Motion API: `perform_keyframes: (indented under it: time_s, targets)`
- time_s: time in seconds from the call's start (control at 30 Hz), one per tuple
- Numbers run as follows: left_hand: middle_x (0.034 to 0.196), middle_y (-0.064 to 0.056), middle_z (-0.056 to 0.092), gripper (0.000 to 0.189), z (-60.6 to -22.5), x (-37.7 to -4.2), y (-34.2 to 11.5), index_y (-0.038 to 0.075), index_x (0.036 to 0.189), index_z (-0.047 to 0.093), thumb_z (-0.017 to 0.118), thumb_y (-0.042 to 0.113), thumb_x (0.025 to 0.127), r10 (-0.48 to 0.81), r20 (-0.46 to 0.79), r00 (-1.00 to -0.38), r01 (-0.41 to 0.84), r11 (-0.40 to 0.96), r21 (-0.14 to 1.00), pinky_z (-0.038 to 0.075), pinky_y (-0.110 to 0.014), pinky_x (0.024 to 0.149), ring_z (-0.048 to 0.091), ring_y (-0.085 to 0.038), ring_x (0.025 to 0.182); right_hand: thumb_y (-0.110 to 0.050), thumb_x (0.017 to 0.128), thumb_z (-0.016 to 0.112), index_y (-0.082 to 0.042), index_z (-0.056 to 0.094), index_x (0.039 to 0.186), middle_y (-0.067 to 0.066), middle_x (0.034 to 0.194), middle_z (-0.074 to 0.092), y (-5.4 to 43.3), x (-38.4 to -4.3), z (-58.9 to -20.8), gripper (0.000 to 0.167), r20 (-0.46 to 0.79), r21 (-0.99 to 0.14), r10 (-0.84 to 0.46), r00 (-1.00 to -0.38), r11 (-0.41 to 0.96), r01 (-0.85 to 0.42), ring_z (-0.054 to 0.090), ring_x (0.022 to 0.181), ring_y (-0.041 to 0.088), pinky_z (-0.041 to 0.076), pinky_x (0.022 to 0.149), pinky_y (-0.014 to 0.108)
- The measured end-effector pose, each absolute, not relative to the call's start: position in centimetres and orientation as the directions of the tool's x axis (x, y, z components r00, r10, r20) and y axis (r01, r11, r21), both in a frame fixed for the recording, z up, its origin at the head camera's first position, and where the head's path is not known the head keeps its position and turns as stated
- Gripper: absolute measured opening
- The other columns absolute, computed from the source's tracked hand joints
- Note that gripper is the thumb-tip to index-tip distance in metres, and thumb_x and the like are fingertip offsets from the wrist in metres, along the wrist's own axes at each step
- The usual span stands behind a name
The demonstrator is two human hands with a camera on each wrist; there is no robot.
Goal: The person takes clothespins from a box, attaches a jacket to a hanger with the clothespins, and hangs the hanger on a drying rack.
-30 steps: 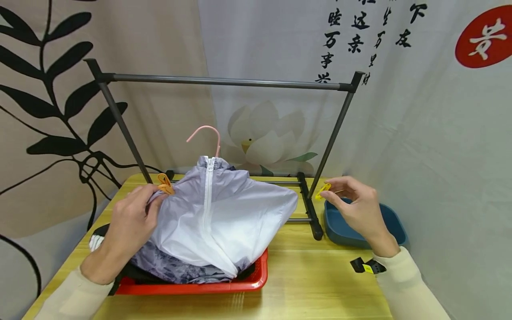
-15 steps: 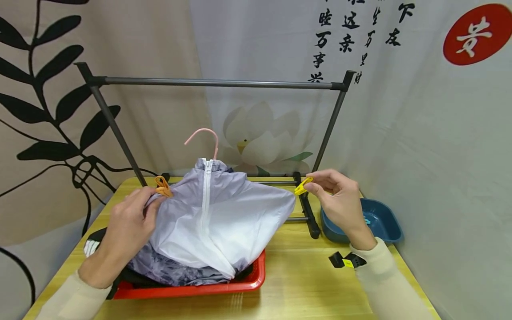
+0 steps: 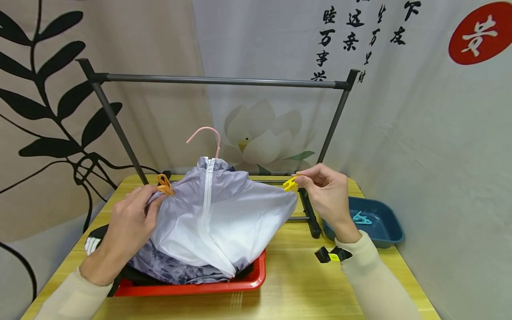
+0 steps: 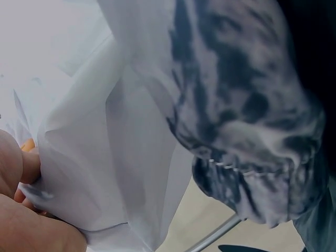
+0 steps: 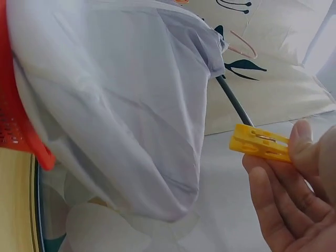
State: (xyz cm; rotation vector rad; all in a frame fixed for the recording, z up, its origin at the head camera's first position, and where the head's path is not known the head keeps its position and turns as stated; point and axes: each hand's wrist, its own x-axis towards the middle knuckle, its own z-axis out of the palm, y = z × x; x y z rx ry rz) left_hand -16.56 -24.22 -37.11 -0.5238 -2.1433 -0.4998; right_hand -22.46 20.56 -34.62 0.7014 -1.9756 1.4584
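Observation:
A pale lavender-and-white zip jacket (image 3: 236,209) hangs on a pink hanger (image 3: 208,129), its lower part over the red basket. At its left shoulder in the head view, my left hand (image 3: 130,222) pinches the jacket's fabric, right beside an orange clothespin (image 3: 165,185) clipped there. My right hand (image 3: 328,195) pinches a yellow clothespin (image 3: 290,184) between thumb and fingers, close to the jacket's right shoulder. In the right wrist view the yellow clothespin (image 5: 260,143) stands apart from the jacket (image 5: 131,105). A dark-patterned gathered cuff (image 4: 257,184) fills the right of the left wrist view.
A red basket (image 3: 192,290) with more clothing sits under the jacket. Behind it stands a dark metal drying rack (image 3: 220,81). At the right, a blue bin (image 3: 384,240) holds light-blue clothespins (image 3: 361,218). All rest on a wooden table (image 3: 304,280).
My right hand has moved left from over the blue bin to the jacket's right shoulder, carrying the yellow clothespin. The left hand keeps its hold on the jacket.

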Motion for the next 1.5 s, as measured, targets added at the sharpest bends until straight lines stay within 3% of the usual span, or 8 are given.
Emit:
perform_keyframes:
  time_s: [0.7, 1.03, 1.5]
  targets:
    - [0.095, -0.021, 0.082, 0.023, -37.3, -16.6, -24.1, -0.005, 0.105, 0.076, 0.091, -0.014, 0.089, 0.186, 0.812, -0.553, 0.528, 0.832, 0.168, 0.061, -0.045, 0.067, 0.076, -0.032, 0.078, 0.006, 0.099, 0.087, 0.005, 0.083, 0.102, 0.023, 0.100, 0.087, 16.7, -24.0, -34.7, 0.004, 0.684, -0.703, -0.061, -0.727, 0.211, -0.679, 0.083, 0.085, 0.000, 0.072, 0.081, 0.028]
    - [0.097, -0.021, 0.082, 0.022, -37.5, -16.6, -24.1, -0.004, 0.106, 0.077, 0.090, -0.013, 0.091, 0.175, 0.809, -0.561, 0.522, 0.833, 0.182, 0.060, -0.052, 0.071, 0.079, -0.035, 0.083, 0.003, 0.099, 0.088, 0.006, 0.083, 0.102, 0.024, 0.101, 0.087, 15.3, -24.2, -34.7, 0.006, 0.669, -0.720, -0.061, -0.741, 0.197, -0.666, 0.082, 0.086, -0.001, 0.070, 0.082, 0.024]
    - [0.094, -0.020, 0.082, 0.022, -37.6, -16.8, -24.2, -0.003, 0.104, 0.077, 0.090, -0.012, 0.091, 0.176, 0.808, -0.562, 0.527, 0.829, 0.186, 0.056, -0.040, 0.066, 0.075, -0.030, 0.077, 0.002, 0.100, 0.089, 0.003, 0.084, 0.102, 0.021, 0.101, 0.087, 14.2, -24.4, -35.1, 0.006, 0.625, -0.749, -0.092, -0.775, 0.207, -0.629, 0.084, 0.085, 0.010, 0.071, 0.079, 0.026]
